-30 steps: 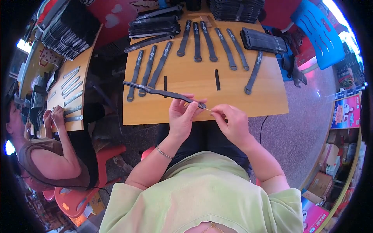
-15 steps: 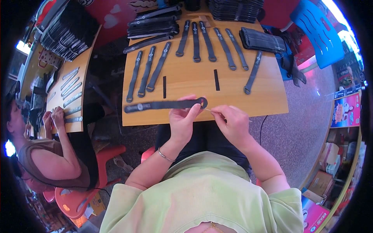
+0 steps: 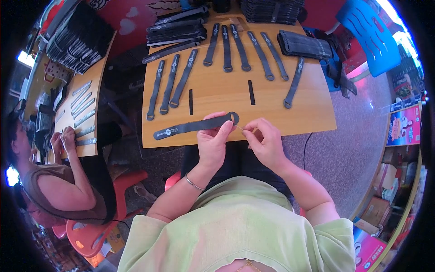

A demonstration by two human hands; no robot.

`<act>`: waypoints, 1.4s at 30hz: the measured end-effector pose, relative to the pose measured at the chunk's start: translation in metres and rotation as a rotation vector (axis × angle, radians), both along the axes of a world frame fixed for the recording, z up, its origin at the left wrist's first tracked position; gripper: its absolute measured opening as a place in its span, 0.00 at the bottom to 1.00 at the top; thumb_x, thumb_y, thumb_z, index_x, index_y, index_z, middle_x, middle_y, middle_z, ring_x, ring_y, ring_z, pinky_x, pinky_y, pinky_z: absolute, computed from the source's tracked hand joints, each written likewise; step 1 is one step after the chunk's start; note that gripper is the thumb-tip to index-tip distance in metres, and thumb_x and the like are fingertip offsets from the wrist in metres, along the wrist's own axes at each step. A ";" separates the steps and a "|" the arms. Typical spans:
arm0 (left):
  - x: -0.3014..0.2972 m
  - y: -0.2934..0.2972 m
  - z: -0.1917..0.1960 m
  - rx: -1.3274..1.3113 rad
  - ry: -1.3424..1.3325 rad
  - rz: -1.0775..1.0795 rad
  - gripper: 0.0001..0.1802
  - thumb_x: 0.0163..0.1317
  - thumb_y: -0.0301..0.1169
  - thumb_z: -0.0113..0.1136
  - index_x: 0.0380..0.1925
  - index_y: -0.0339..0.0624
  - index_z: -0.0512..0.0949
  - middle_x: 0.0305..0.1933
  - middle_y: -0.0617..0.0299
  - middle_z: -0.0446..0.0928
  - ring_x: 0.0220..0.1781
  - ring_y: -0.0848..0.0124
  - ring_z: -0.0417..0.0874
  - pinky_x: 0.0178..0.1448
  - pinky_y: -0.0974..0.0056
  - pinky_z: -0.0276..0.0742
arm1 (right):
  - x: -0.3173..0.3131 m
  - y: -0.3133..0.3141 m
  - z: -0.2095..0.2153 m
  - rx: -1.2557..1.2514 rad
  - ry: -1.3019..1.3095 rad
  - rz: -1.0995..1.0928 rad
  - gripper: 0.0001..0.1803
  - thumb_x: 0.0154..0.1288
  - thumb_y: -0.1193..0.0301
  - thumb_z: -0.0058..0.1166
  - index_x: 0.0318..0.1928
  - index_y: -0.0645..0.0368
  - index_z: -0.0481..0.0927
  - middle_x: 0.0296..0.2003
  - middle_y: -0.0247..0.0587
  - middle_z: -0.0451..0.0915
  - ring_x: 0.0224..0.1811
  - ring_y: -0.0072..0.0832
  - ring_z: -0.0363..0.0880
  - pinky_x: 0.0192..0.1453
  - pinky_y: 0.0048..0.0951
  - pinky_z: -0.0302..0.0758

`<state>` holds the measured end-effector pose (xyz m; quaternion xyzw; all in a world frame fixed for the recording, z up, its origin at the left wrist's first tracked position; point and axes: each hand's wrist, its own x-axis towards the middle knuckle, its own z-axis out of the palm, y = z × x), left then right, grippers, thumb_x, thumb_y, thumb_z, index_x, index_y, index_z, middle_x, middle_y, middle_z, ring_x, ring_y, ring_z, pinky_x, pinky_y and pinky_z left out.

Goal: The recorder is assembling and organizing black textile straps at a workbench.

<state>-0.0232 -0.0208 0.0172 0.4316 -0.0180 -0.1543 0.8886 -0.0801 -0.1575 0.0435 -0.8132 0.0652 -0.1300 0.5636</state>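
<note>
My left hand (image 3: 213,136) is closed on a black strap (image 3: 186,127) above the near edge of the table. The strap's rounded end with an oval slot sticks out past my thumb, and its long tail, with pale print near the tip, hangs out to the left. My right hand (image 3: 263,139) pinches a thin pale rod (image 3: 239,128), whose tip points at the slotted end. Whether the tip touches the strap is too small to tell.
Several similar straps (image 3: 174,81) lie spread over the wooden table (image 3: 217,99), along with two short black strips (image 3: 252,92). Strap stacks (image 3: 179,34) and a black bundle (image 3: 304,44) stand farther back. At left, another person (image 3: 68,181) works at a second table.
The strap's tail has swung down and a little to the right. My right hand has shifted slightly left and up, with the rod still pinched.
</note>
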 end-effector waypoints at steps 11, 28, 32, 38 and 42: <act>-0.004 -0.003 0.001 -0.085 -0.002 -0.009 0.09 0.62 0.18 0.57 0.35 0.46 0.70 0.40 0.64 0.78 0.45 0.73 0.79 0.51 0.66 0.78 | 0.003 0.002 -0.014 0.418 0.131 0.048 0.04 0.63 0.77 0.55 0.37 0.61 0.74 0.28 0.29 0.74 0.28 0.15 0.73 0.31 0.17 0.71; -0.005 -0.004 0.003 -0.074 -0.003 -0.038 0.10 0.60 0.17 0.58 0.32 0.44 0.69 0.36 0.67 0.73 0.39 0.79 0.74 0.44 0.75 0.69 | 0.001 0.002 -0.010 0.702 0.169 0.093 0.03 0.65 0.76 0.55 0.39 0.60 0.76 0.31 0.27 0.75 0.29 0.13 0.72 0.34 0.15 0.70; -0.008 -0.005 -0.004 -0.057 -0.041 -0.053 0.10 0.61 0.17 0.57 0.33 0.44 0.68 0.36 0.67 0.73 0.40 0.79 0.74 0.45 0.73 0.69 | 0.001 -0.002 -0.011 0.742 0.166 0.136 0.04 0.66 0.75 0.54 0.40 0.60 0.76 0.30 0.27 0.75 0.28 0.12 0.71 0.32 0.14 0.69; -0.006 -0.001 -0.009 -0.063 0.022 -0.135 0.06 0.63 0.21 0.57 0.35 0.41 0.70 0.38 0.65 0.75 0.40 0.78 0.75 0.47 0.71 0.71 | 0.003 0.001 -0.008 0.686 0.118 0.128 0.04 0.67 0.73 0.53 0.40 0.59 0.76 0.31 0.26 0.75 0.28 0.13 0.71 0.32 0.15 0.69; -0.006 -0.001 -0.009 -0.113 -0.022 -0.197 0.02 0.67 0.25 0.52 0.37 0.40 0.71 0.39 0.64 0.75 0.41 0.78 0.74 0.48 0.70 0.71 | 0.004 -0.003 -0.008 0.705 0.119 0.189 0.04 0.67 0.72 0.53 0.39 0.59 0.75 0.30 0.26 0.75 0.28 0.13 0.70 0.32 0.16 0.69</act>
